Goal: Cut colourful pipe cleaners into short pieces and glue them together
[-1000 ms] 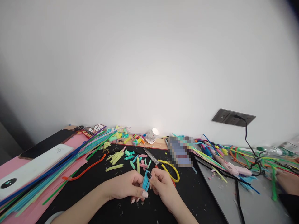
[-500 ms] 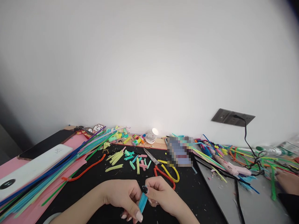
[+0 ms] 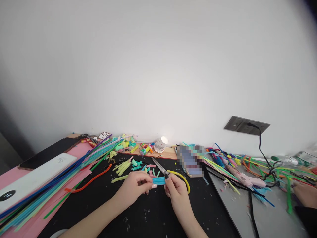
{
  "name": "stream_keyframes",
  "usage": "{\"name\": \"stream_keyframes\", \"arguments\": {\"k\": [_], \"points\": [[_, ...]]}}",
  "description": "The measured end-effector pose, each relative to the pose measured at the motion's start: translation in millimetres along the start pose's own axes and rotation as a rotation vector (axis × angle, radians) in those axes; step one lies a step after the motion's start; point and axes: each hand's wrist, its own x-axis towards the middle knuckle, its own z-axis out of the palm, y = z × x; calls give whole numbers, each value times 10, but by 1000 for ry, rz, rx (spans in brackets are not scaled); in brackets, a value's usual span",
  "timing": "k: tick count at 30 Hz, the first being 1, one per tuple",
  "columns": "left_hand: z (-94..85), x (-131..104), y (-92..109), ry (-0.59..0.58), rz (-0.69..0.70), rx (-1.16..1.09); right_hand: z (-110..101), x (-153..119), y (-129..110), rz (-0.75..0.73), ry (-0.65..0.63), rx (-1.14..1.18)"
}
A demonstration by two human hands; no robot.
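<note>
Between my two hands stretches a short bundle of blue pipe cleaner pieces (image 3: 158, 180), held level above the black mat (image 3: 148, 218). My left hand (image 3: 138, 184) is closed on its left end. The right end is pinched by my right hand (image 3: 176, 189), whose thumb has a dark nail. Just behind my right hand lie scissors (image 3: 160, 167) with yellow-wrapped and red handles, partly covered by the hand. Cut yellow pipe cleaner pieces (image 3: 123, 168) and teal pieces (image 3: 136, 164) rest behind my left hand, with a few pink ones beside them.
Long pipe cleaners (image 3: 74, 175) and a white power bank (image 3: 37, 181) lie at left. A paper cup (image 3: 160, 144) stands by the wall, near a phone (image 3: 190, 162). At right are a pink glue gun (image 3: 247, 180), cables, and another person's hand (image 3: 305, 195).
Both hands have moved up and forward over the mat, toward the scissors. The blue bundle has turned from steeply slanted to level and shows more between the fingers.
</note>
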Motion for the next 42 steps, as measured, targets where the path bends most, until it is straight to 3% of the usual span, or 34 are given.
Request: {"name": "stream_keyframes", "arguments": {"k": [3,7,13,21,29,42], "points": [[-17,-13,34,63,114,132,8,-4,-2,10,-12,2],[-21,-21,54,34,183,132,13,1,0,9,-26,19],[-32,-34,79,2,157,165,5,0,0,4,-52,-4],[-30,-55,94,-58,261,241,-6,-1,0,-12,-53,-34],[-15,-44,77,-3,274,258,3,-4,-37,-27,-38,-25],[-43,-36,61,-83,338,310,-3,-8,-18,-22,-52,-42]]}}
